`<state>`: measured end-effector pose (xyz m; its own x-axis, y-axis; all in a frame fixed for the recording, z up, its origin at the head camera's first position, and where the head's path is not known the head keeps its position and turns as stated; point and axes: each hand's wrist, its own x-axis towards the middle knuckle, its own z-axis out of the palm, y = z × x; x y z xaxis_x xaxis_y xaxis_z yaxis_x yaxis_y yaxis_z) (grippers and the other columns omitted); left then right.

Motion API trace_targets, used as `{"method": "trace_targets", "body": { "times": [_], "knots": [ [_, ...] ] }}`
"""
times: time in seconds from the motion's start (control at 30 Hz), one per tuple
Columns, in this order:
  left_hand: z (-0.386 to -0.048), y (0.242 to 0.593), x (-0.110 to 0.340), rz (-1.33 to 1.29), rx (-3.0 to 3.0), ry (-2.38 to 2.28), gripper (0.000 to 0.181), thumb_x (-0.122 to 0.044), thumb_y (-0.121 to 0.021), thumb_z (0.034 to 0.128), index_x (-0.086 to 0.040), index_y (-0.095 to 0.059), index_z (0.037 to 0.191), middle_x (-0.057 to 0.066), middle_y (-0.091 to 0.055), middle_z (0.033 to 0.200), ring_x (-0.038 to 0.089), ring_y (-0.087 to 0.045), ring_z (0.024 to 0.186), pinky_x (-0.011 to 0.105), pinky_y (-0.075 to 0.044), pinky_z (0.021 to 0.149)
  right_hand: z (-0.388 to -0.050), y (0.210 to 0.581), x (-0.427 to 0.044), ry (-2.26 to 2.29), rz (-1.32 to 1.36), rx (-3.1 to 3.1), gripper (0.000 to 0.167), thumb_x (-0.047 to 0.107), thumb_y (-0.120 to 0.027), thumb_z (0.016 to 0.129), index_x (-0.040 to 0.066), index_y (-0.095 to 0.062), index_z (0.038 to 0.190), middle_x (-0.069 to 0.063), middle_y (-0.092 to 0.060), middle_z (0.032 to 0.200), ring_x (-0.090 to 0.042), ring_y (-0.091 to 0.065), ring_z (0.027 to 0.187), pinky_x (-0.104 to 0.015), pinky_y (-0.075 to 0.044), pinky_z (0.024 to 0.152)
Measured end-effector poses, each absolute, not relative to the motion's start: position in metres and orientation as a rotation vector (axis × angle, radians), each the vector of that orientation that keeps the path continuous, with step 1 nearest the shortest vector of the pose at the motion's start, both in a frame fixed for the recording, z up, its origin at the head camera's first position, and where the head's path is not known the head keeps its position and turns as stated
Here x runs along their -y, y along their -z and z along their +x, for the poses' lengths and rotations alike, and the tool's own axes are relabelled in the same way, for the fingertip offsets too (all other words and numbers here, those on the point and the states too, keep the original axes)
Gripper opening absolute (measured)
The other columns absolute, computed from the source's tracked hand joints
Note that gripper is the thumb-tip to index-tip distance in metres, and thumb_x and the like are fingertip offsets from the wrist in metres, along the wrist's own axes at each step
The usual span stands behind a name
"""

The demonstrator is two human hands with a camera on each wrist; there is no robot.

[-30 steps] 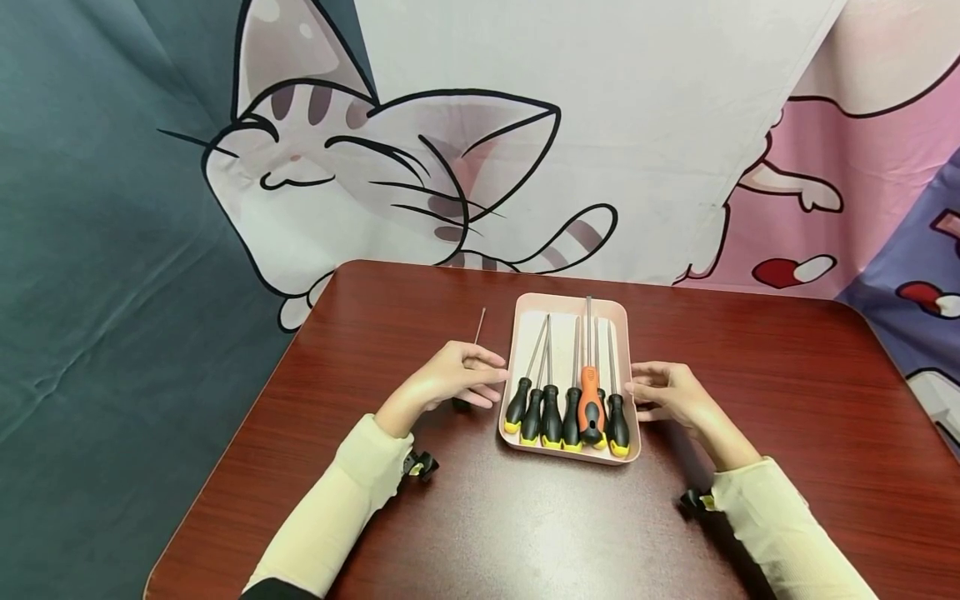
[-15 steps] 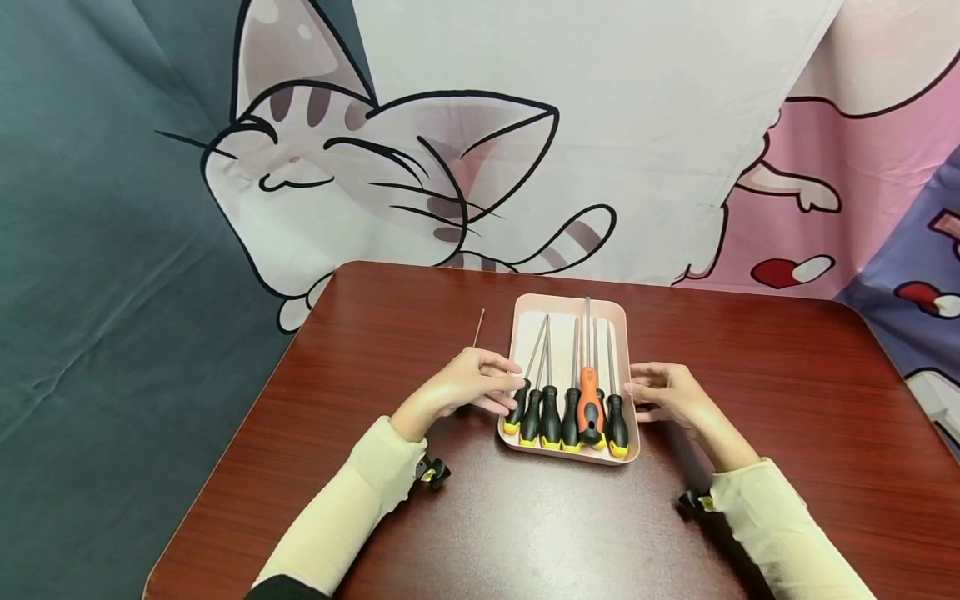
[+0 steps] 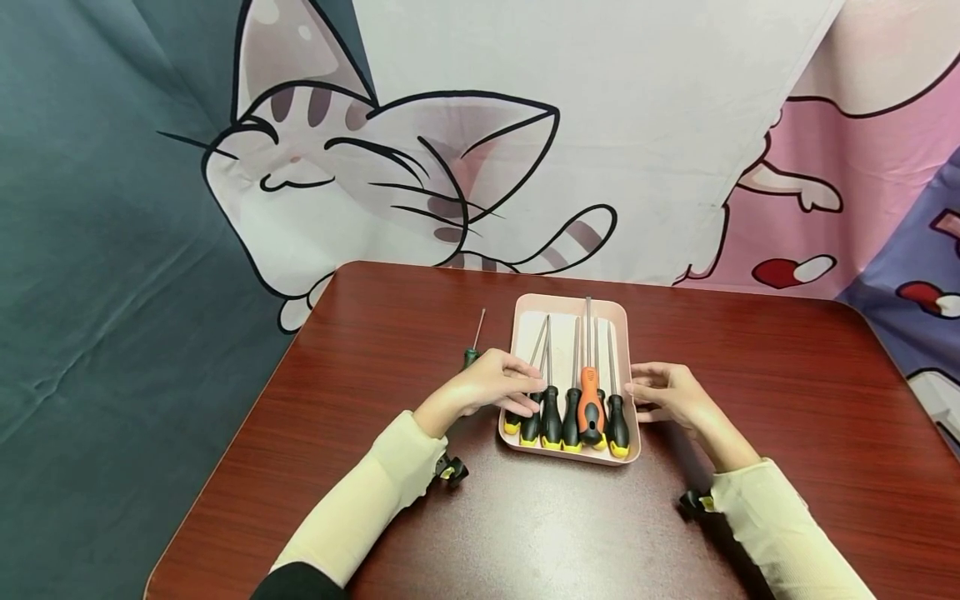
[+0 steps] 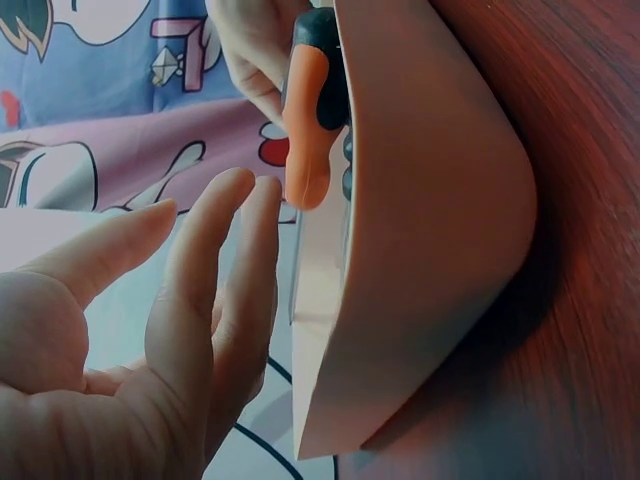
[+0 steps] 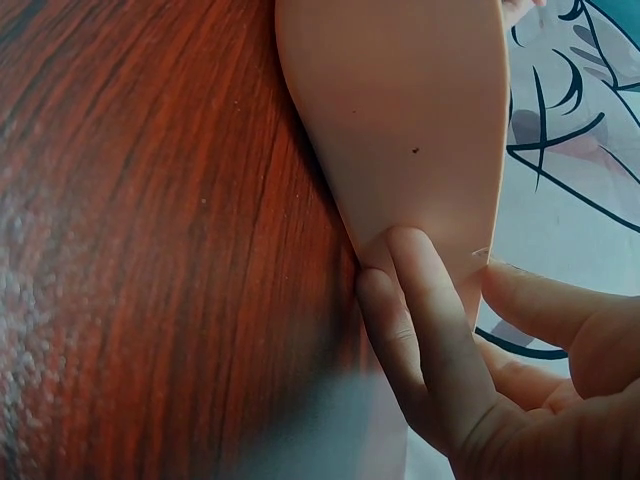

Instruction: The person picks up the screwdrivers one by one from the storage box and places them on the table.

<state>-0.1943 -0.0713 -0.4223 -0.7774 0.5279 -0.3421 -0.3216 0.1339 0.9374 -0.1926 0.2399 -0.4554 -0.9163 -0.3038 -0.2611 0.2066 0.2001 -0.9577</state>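
Note:
A pink tray (image 3: 570,457) holds several black-and-yellow screwdrivers (image 3: 551,417) and one orange-and-black screwdriver (image 3: 590,404). The left hand (image 3: 495,383) hovers over the tray's left side, partly covering the leftmost handles. In the left wrist view that hand (image 4: 180,330) has its fingers extended and thumb apart, with nothing between them, beside the tray wall (image 4: 430,180). The right hand (image 3: 671,396) is at the tray's right side. In the right wrist view its fingertips (image 5: 408,245) touch the outer wall (image 5: 400,130), the thumb near the rim.
A dark green screwdriver (image 3: 470,357) lies on the brown table (image 3: 375,350) left of the tray, partly behind the left hand. Behind the table hangs a cloth with cartoon cats (image 3: 480,150).
The left hand has moved right, from the tray's left edge to over its leftmost screwdrivers, uncovering part of the green handle. The right hand and the tray have stayed in place.

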Motion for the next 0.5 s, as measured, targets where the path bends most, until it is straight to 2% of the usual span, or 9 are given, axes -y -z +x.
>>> {"method": "trace_targets", "body": {
  "times": [0.13, 0.4, 0.5],
  "knots": [
    [-0.196, 0.421, 0.065, 0.195, -1.785, -1.693, 0.041, -0.007, -0.067, 0.0963, 0.014, -0.056, 0.130, 0.030, -0.063, 0.122, 0.030, -0.073, 0.086, 0.035, -0.063, 0.076, -0.193, 0.456, -0.240, 1.762, -0.091, -2.090, 0.055, -0.001, -0.058, 0.099, -0.025, -0.030, 0.139, -0.024, -0.062, 0.111, -0.012, -0.065, 0.087, -0.043, -0.064, 0.073],
    [-0.198, 0.421, 0.053, 0.185, -1.773, -1.690, 0.044, -0.005, -0.067, 0.0958, 0.016, -0.053, 0.132, 0.032, -0.061, 0.124, 0.024, -0.073, 0.078, 0.034, -0.063, 0.075, -0.193, 0.455, -0.240, 1.767, -0.090, -2.076, 0.056, -0.001, -0.058, 0.099, -0.024, -0.028, 0.141, -0.024, -0.063, 0.111, -0.013, -0.065, 0.087, -0.044, -0.063, 0.074],
    [-0.199, 0.422, 0.050, 0.191, -1.778, -1.684, 0.045, -0.005, -0.067, 0.0956, 0.016, -0.053, 0.132, 0.031, -0.062, 0.122, 0.026, -0.073, 0.079, 0.034, -0.063, 0.075, -0.193, 0.455, -0.239, 1.760, -0.083, -2.075, 0.057, -0.001, -0.057, 0.099, -0.024, -0.028, 0.142, -0.022, -0.064, 0.110, -0.014, -0.065, 0.087, -0.044, -0.063, 0.074]
  ]
}}
